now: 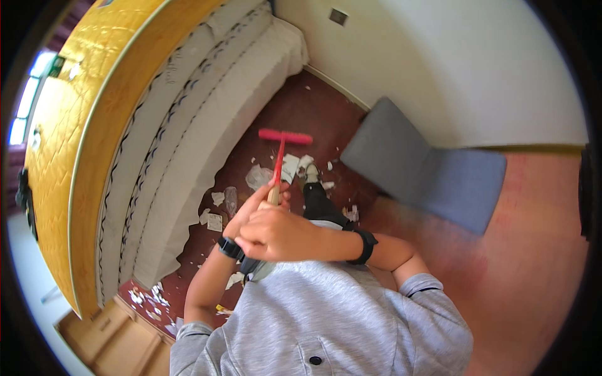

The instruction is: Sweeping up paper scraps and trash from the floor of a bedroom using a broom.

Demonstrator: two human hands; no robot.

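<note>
A red T-shaped head (pixel 285 137), seemingly a broom's, points away from me over the dark red floor. Its red shaft (pixel 279 162) runs back into a pale wooden handle (pixel 273 195). My left hand (pixel 251 207) wraps the handle farther from my body, with a few fingertips showing past it. Closer in, my right hand (pixel 277 234) is a fist around the handle and hides its near end. Beneath the shaft lie a crumpled clear plastic bag (pixel 258 177) and white paper pieces (pixel 290 168).
On my left stands a bed with a white patterned cover (pixel 207 127) and a yellow board (pixel 96 127). A grey-blue padded chair (pixel 414 164) is at the right, by the wall (pixel 423 61). A clear plastic bottle (pixel 230 200) and paper scraps (pixel 215 222) litter the floor. A wooden frame (pixel 117 338) sits lower left.
</note>
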